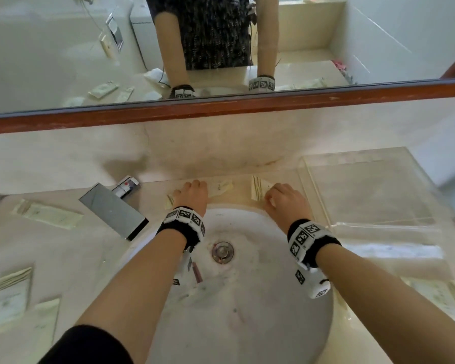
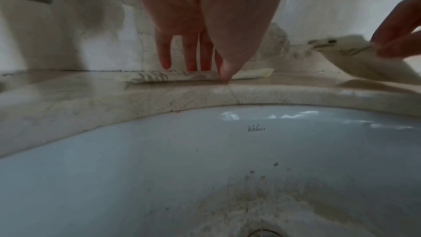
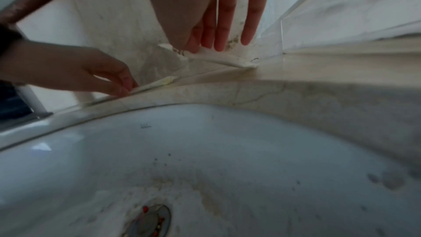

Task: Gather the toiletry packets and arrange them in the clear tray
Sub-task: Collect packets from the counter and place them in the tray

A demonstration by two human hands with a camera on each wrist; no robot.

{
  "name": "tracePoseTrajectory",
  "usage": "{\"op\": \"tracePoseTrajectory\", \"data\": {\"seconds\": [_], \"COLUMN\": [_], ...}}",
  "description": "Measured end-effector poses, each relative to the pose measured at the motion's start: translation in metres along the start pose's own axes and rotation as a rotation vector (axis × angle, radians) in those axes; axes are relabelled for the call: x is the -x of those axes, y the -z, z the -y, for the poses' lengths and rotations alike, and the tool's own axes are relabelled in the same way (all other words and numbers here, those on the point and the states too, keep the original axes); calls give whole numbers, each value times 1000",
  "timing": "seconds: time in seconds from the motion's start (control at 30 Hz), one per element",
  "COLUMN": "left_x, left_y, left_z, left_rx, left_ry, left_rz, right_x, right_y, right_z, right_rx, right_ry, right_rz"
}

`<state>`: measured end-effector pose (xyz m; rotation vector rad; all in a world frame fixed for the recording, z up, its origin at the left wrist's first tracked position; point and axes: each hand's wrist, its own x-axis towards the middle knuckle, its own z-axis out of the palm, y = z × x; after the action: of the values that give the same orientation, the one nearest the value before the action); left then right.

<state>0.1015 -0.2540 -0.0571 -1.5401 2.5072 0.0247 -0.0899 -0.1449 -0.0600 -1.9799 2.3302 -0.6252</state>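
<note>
Both hands reached over the white oval basin (image 1: 247, 285) to the narrow strip of beige marble countertop (image 1: 63, 258) along its back edge, below the backsplash. The left hand (image 1: 193, 194) lay on a flat cream paper toiletry packet with green leaf print (image 2: 193, 77); its fingers (image 2: 190, 55) were nearly straight on top and the thumb tip touched the packet's near edge, so whether it pinched or only pressed could not be told. The right hand (image 1: 286, 203) had a second cream packet with green stripes (image 1: 259, 191) raised at one end off the counter, fingers extended behind it and the thumb in front, pinching it. This packet lay just beside the left wall of the clear acrylic tray (image 1: 310, 190), which sat at the counter's back right corner. More cream packets (image 1: 47, 214) lay on the counter's left side, beyond the flat chrome tap (image 1: 113, 210), and one lay at the front right edge (image 1: 436, 295).
</note>
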Motion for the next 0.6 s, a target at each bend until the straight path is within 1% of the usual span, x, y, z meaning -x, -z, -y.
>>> {"op": "tracePoseTrajectory", "data": {"seconds": [0.1, 0.17, 0.2, 0.23, 0.27, 0.33, 0.4, 0.47, 0.53, 0.6], "left_x": [-2, -2, -1, 2, 6, 17, 27, 35, 41, 47], "left_y": [4, 6, 6, 6, 5, 6, 11, 22, 36, 45], "left_z": [-2, 1, 2, 1, -1, -7, -16, -26, -36, -49], "left_rx": [72, 162, 177, 173, 172, 210, 281, 398, 491, 519], "left_ry": [67, 116, 90, 32, -32, -119, -154, -161, -153, -149], "left_rz": [24, 91, 138, 166, 162, 80, -19, -100, -127, -118], "right_x": [7, 10, 12, 13, 14, 17, 20, 26, 32, 40], "right_y": [5, 9, 10, 12, 13, 19, 26, 35, 45, 60], "right_z": [-2, -1, 0, 2, 4, 8, 13, 16, 15, 11], "right_rx": [-61, -74, -84, -96, -110, -144, -173, -188, -189, -182], "right_ry": [-13, 1, 9, 19, 29, 50, 82, 118, 145, 150], "right_rz": [-67, -97, -102, -108, -116, -139, -146, -154, -164, -195]}}
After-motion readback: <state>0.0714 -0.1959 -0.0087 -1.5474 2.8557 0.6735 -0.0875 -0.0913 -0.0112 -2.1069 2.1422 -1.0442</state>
